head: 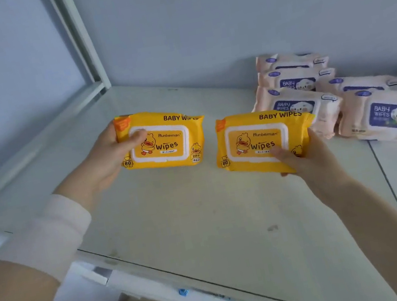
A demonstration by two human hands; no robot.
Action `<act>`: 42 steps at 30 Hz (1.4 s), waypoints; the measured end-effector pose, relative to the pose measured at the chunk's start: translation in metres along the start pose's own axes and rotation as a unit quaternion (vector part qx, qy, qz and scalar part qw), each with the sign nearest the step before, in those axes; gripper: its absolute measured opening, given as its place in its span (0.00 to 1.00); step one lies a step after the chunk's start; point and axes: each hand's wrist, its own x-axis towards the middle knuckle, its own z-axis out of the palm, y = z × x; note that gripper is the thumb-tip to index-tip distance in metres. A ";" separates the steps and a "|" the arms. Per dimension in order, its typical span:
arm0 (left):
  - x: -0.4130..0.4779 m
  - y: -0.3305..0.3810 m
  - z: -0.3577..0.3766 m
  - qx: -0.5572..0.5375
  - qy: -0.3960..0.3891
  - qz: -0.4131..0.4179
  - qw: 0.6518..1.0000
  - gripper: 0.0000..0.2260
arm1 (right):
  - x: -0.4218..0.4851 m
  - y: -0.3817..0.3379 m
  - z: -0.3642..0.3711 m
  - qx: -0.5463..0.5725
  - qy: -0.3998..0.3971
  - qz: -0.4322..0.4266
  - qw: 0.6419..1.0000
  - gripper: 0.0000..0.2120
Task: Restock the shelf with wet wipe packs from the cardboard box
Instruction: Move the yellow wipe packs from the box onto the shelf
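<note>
Reaches in over the front edge of the shelf [203, 215] with both arms, 1 from the lower left with a white sleeve [54, 228] ending at the wrist, 1 from the lower right with the right forearm [390, 222] bare and angled up and to the left.

Grips, with the left hand [107, 156], the left end of the left yellow pack [164, 140]. Curls the thumb over the front onto the corner of the white lid and keeps the other fingers behind, out of sight.

Grips, with the right hand [307, 155], the lower right corner of the right yellow pack [259, 139]. Lays the thumb across the front below the word "Wipes" and wraps the fingers behind the right end, palm turned up.

Holds 2 yellow packs in all, 1 per hand, side by side with a gap between, faces tipped toward the camera, over the middle of the shelf. Cannot tell whether their lower edges touch the board.

Farther back, at the right rear of the shelf: 5 pink packs [393, 116], in 2 rows, 3 on the left overlapping one behind another and 2 on the right. Cannot tell whether the right yellow pack touches the nearest of them.

Farthest off: 1 white post [82, 38] at the back left corner, and the pale wall [221, 13].
</note>
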 end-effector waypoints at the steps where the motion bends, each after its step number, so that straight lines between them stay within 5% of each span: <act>1: 0.014 -0.002 -0.005 0.006 0.001 -0.001 1.000 0.09 | 0.014 -0.002 0.010 -0.009 0.005 -0.008 1.000 0.17; 8: 0.149 -0.017 -0.028 0.020 -0.032 -0.010 0.999 0.16 | 0.128 -0.007 0.069 -0.099 0.092 -0.031 0.990 0.24; 16: 0.288 -0.042 -0.010 0.024 -0.096 -0.006 0.995 0.07 | 0.239 0.006 0.090 -0.225 0.191 0.008 0.955 0.24; 22: 0.321 -0.058 0.007 0.075 -0.038 0.027 0.996 0.13 | 0.269 0.006 0.086 -0.307 0.246 0.051 0.918 0.28; 26: 0.316 -0.056 0.022 0.148 0.069 0.034 0.986 0.25 | 0.261 0.006 0.092 -0.355 0.246 0.031 0.901 0.37; 30: 0.280 -0.027 0.045 0.344 0.117 0.090 0.927 0.40 | 0.237 -0.010 0.091 -0.463 0.174 0.010 0.869 0.40; 32: 0.257 -0.003 0.068 0.469 0.040 0.176 0.865 0.36 | 0.217 -0.024 0.076 -0.528 0.123 -0.011 0.840 0.34; 35: 0.216 0.046 0.118 0.636 -0.102 0.252 0.722 0.26 | 0.168 -0.053 0.032 -0.586 0.093 -0.038 0.804 0.26; 42: 0.049 0.157 0.307 0.728 -0.365 0.175 0.553 0.22 | -0.039 -0.087 -0.153 -0.694 -0.018 0.138 0.707 0.26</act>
